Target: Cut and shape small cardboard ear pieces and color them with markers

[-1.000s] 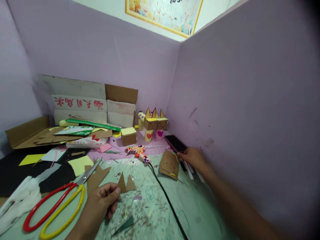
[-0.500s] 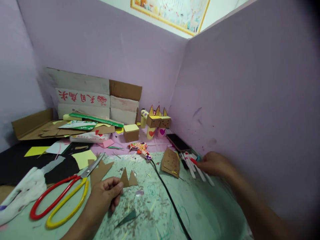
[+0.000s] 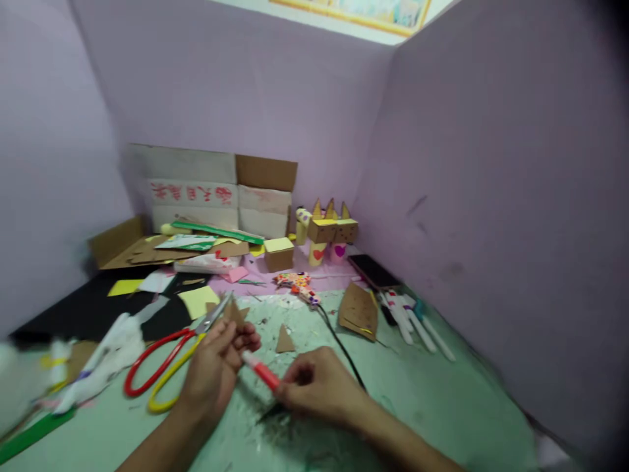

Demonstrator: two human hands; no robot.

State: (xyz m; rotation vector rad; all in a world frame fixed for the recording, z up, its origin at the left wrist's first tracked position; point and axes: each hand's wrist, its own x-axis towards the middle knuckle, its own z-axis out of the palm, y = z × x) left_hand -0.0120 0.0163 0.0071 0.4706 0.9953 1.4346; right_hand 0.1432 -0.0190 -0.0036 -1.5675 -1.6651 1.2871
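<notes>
My left hand (image 3: pixel 216 360) has its fingers closed round a small brown cardboard triangle (image 3: pixel 234 311), whose point rises above the fingertips. Between the thumb and fingers of my right hand (image 3: pixel 322 387) is a red marker (image 3: pixel 266 375); its whitish end points at my left hand, and I cannot tell whether they touch. A second cardboard triangle (image 3: pixel 285 340) lies flat on the green tabletop just beyond. Left of my left hand rest large scissors (image 3: pixel 213 317) with red and yellow handles. A dark pointed scrap (image 3: pixel 271 412) is partly under my right hand.
A patterned glue gun (image 3: pixel 297 283) lies ahead, its black cord (image 3: pixel 339 341) running behind my right hand. Several markers (image 3: pixel 407 318), a phone (image 3: pixel 373 271) and a cardboard piece (image 3: pixel 358 311) are at right. Cardboard figures (image 3: pixel 334 231) and a small box (image 3: pixel 279 255) stand at the back.
My right hand has come from the marker pile to the middle with a red marker. My left hand has lifted one cardboard triangle; the other stays on the table. The view has shifted left.
</notes>
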